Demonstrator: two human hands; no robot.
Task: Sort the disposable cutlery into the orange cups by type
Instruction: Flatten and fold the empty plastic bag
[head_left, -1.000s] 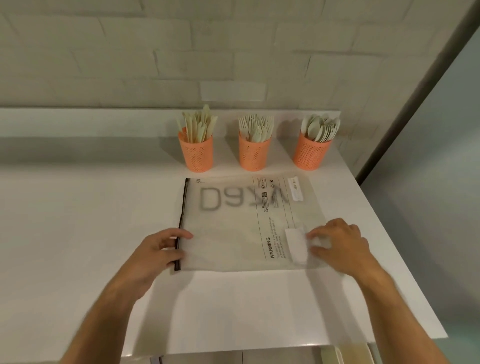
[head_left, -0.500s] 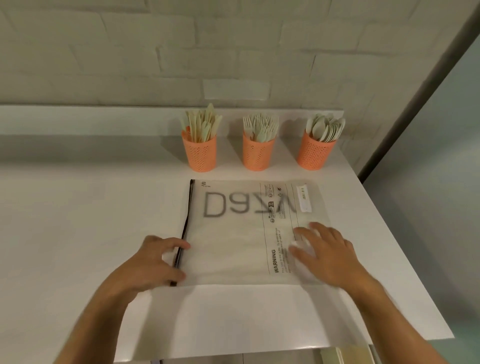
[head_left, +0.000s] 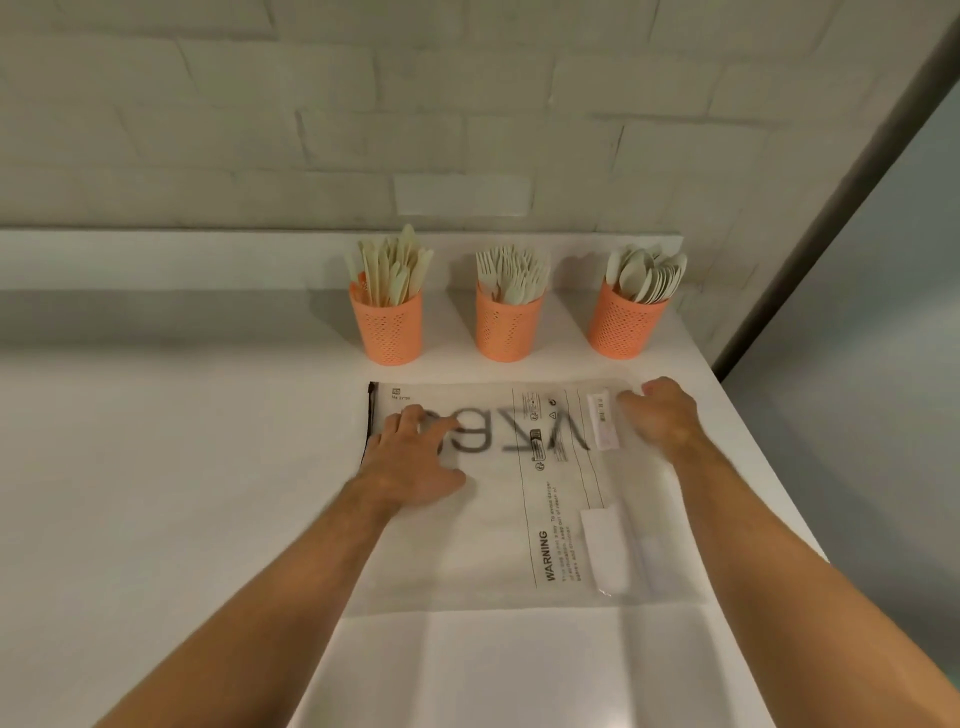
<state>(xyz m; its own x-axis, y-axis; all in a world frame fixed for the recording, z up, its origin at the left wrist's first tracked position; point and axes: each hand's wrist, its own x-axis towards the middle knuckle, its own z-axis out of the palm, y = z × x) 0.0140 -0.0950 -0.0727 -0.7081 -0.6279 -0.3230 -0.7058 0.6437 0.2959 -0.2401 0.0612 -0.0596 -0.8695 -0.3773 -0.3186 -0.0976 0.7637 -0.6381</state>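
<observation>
Three orange perforated cups stand in a row at the back of the white counter. The left cup (head_left: 387, 330) holds pale knives, the middle cup (head_left: 509, 327) forks, the right cup (head_left: 626, 327) spoons. In front of them lies a flat translucent zip bag (head_left: 519, 519) with dark lettering and a warning print. My left hand (head_left: 415, 457) lies flat on the bag's left part, fingers spread. My right hand (head_left: 665, 415) is at the bag's far right corner, fingers bent down onto it; whether it pinches the plastic is hidden by blur.
The white counter (head_left: 156, 493) ends at a right edge (head_left: 769, 467) just past the bag and at a front edge near my forearms. A raised ledge and a white brick wall (head_left: 467, 104) run behind the cups.
Both hands have moved forward over the bag: the left from the zipper edge onto the lettering, the right from the near white label up to the far right corner.
</observation>
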